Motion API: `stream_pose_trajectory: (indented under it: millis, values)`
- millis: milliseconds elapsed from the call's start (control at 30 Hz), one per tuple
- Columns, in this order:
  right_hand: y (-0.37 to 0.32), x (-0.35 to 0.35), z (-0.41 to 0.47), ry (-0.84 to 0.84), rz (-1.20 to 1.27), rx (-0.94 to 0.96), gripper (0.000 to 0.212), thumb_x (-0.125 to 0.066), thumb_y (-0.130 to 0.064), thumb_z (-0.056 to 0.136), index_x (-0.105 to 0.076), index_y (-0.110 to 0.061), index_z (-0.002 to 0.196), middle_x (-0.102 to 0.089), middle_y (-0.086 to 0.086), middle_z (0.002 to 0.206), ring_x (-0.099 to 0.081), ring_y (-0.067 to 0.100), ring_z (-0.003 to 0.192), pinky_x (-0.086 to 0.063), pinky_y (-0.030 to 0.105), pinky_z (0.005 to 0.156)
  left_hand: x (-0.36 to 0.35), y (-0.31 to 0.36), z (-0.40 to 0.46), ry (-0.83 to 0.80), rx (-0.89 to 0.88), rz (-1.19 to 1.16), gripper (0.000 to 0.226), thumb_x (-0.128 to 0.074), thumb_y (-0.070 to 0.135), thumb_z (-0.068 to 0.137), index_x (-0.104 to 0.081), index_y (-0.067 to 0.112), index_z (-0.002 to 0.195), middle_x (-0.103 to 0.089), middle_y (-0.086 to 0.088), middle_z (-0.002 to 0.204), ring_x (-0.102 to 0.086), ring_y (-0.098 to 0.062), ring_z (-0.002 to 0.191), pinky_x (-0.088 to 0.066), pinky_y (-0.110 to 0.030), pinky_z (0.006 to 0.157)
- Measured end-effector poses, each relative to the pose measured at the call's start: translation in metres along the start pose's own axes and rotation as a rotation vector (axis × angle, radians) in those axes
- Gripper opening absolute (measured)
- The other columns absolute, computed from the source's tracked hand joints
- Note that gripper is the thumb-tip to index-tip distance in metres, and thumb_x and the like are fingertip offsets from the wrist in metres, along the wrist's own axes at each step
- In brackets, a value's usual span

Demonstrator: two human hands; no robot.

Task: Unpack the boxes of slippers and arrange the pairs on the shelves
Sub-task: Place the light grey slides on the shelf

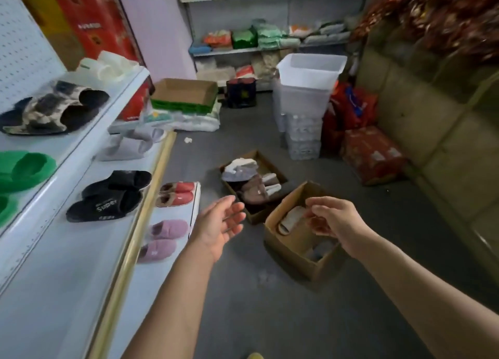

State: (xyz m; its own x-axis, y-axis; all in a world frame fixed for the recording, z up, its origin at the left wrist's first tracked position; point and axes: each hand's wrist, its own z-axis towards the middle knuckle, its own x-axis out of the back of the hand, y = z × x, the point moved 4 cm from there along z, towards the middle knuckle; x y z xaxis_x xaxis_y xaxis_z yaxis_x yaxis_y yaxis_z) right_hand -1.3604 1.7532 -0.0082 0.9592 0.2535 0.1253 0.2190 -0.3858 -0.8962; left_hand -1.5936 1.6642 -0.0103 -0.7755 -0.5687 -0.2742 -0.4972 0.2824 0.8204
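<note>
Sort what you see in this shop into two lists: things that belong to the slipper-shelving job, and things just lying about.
Part of the job:
near cardboard box
far cardboard box
black slippers
pink slippers
red slippers
green slippers
shelves
left hand and right hand, both empty

Just lying about:
clear plastic bins
red carton
empty cardboard tray

Grey floor (243, 318), pale pink wall (159, 29), stocked back shelving (270, 49).
</note>
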Motion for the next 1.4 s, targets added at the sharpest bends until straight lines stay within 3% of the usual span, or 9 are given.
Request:
stream_pose_trajectory:
  millis: [200,367,600,767,1100,1300,1400]
  values:
    - [-0.004,0.045,0.078,0.127,0.038,-0.075,0.018,-0.053,-0.011,0.097,-0.069,-0.012,0.104,-0.071,0.012,0.097,-0.069,0.026,0.089,-0.057,0.032,0.068,-0.06,0.003,0.098,-0.078,0.107,0.125,0.013,-0.061,0.025,0.096,-0.066,0.019,0.107,-0.074,-0.005,0.095,-0.068,-0.02,0.084,-0.051,-0.032,0.066]
    - [0.001,0.077,0.148,0.171,0.02,-0.128,0.019,-0.051,-0.009,0.098,-0.068,-0.01,0.107,-0.071,0.015,0.097,-0.069,0.026,0.083,-0.059,0.036,0.074,-0.118,-0.01,0.165,-0.107,0.177,0.177,0.014,-0.06,0.025,0.097,-0.066,0.018,0.108,-0.074,-0.006,0.097,-0.068,-0.022,0.089,-0.052,-0.035,0.074]
    - [0.015,0.128,0.285,0.137,0.032,-0.244,0.02,-0.049,-0.008,0.099,-0.066,-0.009,0.109,-0.07,0.016,0.097,-0.067,0.024,0.079,-0.057,0.037,0.075,-0.187,-0.051,0.277,-0.007,0.296,0.185,0.014,-0.059,0.022,0.097,-0.066,0.016,0.108,-0.073,-0.008,0.102,-0.067,-0.023,0.091,-0.052,-0.037,0.083]
    - [0.052,0.154,0.39,0.102,0.013,-0.356,0.019,-0.05,-0.009,0.098,-0.066,-0.01,0.108,-0.069,0.016,0.097,-0.066,0.022,0.077,-0.057,0.033,0.069,-0.225,-0.105,0.374,0.036,0.418,0.213,0.017,-0.056,0.024,0.099,-0.066,0.016,0.11,-0.073,-0.006,0.102,-0.068,-0.022,0.093,-0.053,-0.036,0.08]
    - [0.214,0.142,0.532,0.174,0.07,-0.601,0.019,-0.047,-0.008,0.1,-0.065,-0.006,0.107,-0.068,0.016,0.086,-0.064,0.022,0.071,-0.051,0.027,0.057,-0.212,-0.238,0.539,0.098,0.635,0.328,0.016,-0.056,0.024,0.1,-0.065,0.015,0.108,-0.072,-0.009,0.105,-0.068,-0.024,0.099,-0.052,-0.041,0.091]
    - [0.335,0.106,0.588,0.123,0.009,-0.755,0.024,-0.045,-0.005,0.1,-0.063,-0.001,0.114,-0.067,0.019,0.092,-0.061,0.025,0.075,-0.05,0.028,0.06,-0.174,-0.333,0.629,0.123,0.737,0.396,0.014,-0.055,0.024,0.1,-0.065,0.017,0.106,-0.072,-0.008,0.107,-0.068,-0.024,0.1,-0.054,-0.037,0.085]
    - [0.385,0.076,0.625,0.085,-0.023,-0.751,0.023,-0.042,0.003,0.098,-0.057,0.013,0.113,-0.057,0.018,0.079,-0.05,0.023,0.06,-0.043,0.018,0.045,-0.159,-0.379,0.665,0.122,0.789,0.411,0.014,-0.053,0.025,0.101,-0.065,0.018,0.101,-0.071,-0.007,0.107,-0.067,-0.023,0.102,-0.053,-0.037,0.088]
